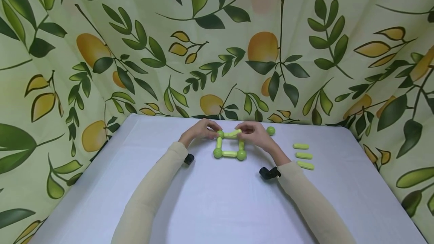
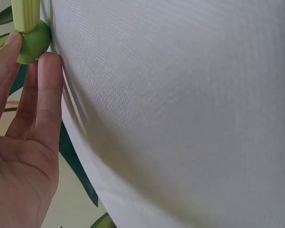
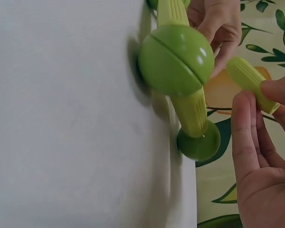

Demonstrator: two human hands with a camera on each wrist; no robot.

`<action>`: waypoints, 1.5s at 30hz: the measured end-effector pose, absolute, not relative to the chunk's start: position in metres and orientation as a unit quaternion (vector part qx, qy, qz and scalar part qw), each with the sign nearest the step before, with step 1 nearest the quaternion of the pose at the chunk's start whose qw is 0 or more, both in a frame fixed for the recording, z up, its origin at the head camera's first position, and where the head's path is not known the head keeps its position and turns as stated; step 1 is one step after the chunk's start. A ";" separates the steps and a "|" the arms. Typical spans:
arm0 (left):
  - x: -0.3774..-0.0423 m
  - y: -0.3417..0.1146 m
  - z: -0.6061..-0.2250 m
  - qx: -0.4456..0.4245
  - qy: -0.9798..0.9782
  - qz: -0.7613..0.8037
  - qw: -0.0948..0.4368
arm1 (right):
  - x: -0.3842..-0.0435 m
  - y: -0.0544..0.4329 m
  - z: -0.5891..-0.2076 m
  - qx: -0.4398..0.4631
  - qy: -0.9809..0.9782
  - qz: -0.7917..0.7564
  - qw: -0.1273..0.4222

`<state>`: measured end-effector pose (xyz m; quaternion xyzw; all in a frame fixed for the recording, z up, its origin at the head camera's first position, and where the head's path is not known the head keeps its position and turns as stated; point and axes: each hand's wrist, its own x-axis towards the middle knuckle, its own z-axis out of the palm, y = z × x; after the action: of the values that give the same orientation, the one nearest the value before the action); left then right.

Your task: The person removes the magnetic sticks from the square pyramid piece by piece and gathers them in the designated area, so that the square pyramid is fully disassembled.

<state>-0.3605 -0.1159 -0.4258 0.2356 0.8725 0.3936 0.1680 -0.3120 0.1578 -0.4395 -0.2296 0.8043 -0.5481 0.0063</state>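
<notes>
A square-like frame of green balls joined by pale green ribbed rods lies on the white table. My left hand (image 1: 200, 129) pinches its far-left ball (image 2: 37, 43) between thumb and fingers; a rod (image 2: 25, 15) joins that ball. My right hand (image 1: 255, 134) pinches a loose-ended rod (image 3: 247, 81) between thumb and fingertips, slanting above the far side of the frame. In the right wrist view, the near-right ball (image 3: 175, 59) connects by a rod (image 3: 192, 115) to the far-right ball (image 3: 199, 141). My right hand hides that far ball in the head view. The near-left ball (image 1: 217, 153) rests on the table.
A single green ball (image 1: 270, 130) lies just beyond my right hand. To the right, three pale green rods (image 1: 304, 156) lie in a column. Behind the white table (image 1: 217, 206) hangs a leaf-and-fruit patterned cloth (image 1: 223, 70), which also runs along both sides.
</notes>
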 end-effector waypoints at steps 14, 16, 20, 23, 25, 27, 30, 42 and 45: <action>-0.361 -0.117 -0.429 0.235 0.855 0.427 0.176 | -0.303 0.185 -0.435 -0.235 0.778 -0.582 0.029; -0.360 -0.116 -0.430 0.232 0.851 0.436 0.179 | -0.302 0.188 -0.434 -0.228 0.780 -0.582 0.033; -0.359 -0.116 -0.430 0.225 0.851 0.440 0.175 | -0.300 0.198 -0.432 -0.218 0.787 -0.576 0.033; -0.359 -0.115 -0.431 0.222 0.856 0.436 0.169 | -0.298 0.206 -0.430 -0.208 0.791 -0.574 0.034; -0.359 -0.115 -0.430 0.221 0.858 0.434 0.166 | -0.295 0.211 -0.427 -0.206 0.795 -0.570 0.036; -0.358 -0.114 -0.429 0.219 0.859 0.433 0.166 | -0.293 0.215 -0.425 -0.200 0.798 -0.567 0.038; -0.358 -0.113 -0.429 0.218 0.860 0.431 0.165 | -0.288 0.223 -0.422 -0.193 0.806 -0.558 0.036; -0.358 -0.110 -0.429 0.210 0.867 0.422 0.160 | -0.275 0.261 -0.421 -0.171 0.837 -0.519 0.019; -0.357 -0.110 -0.429 0.209 0.867 0.423 0.160 | -0.271 0.272 -0.421 -0.170 0.843 -0.510 0.015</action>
<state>-0.3572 -0.1101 -0.4294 0.2086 0.8670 0.4233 0.1601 -0.2712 0.2717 -0.4215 -0.1701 0.8433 -0.5096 0.0154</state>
